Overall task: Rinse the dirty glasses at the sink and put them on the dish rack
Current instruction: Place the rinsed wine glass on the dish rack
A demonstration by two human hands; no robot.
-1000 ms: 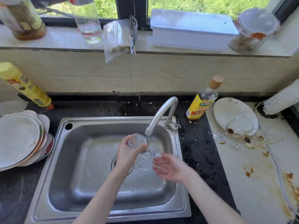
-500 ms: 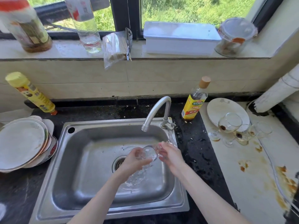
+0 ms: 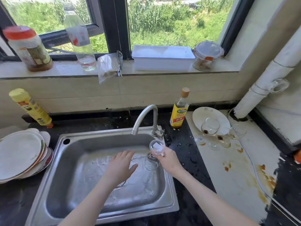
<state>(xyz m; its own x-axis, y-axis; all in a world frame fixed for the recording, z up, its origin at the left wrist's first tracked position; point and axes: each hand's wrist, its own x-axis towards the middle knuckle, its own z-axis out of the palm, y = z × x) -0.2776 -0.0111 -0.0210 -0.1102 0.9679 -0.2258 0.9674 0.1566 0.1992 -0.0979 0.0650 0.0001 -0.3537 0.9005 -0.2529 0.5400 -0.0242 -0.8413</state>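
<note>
Glass [image 3: 152,160] hangs upside down over the sink's [image 3: 104,137] right side, foot up, bowl down, below the tap [image 3: 145,118]. The right hand [image 3: 166,158] pinches its stem. The left hand [image 3: 121,165] hovers flat over the basin, fingers spread, holding nothing. Dirty glasses [image 3: 216,132] lie on the right counter.

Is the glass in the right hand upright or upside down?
Upside down: the right hand holds the wine glass with its base uppermost and its bowl hanging over the sink.

Bare forearms, seemingly no sleeves.
</note>
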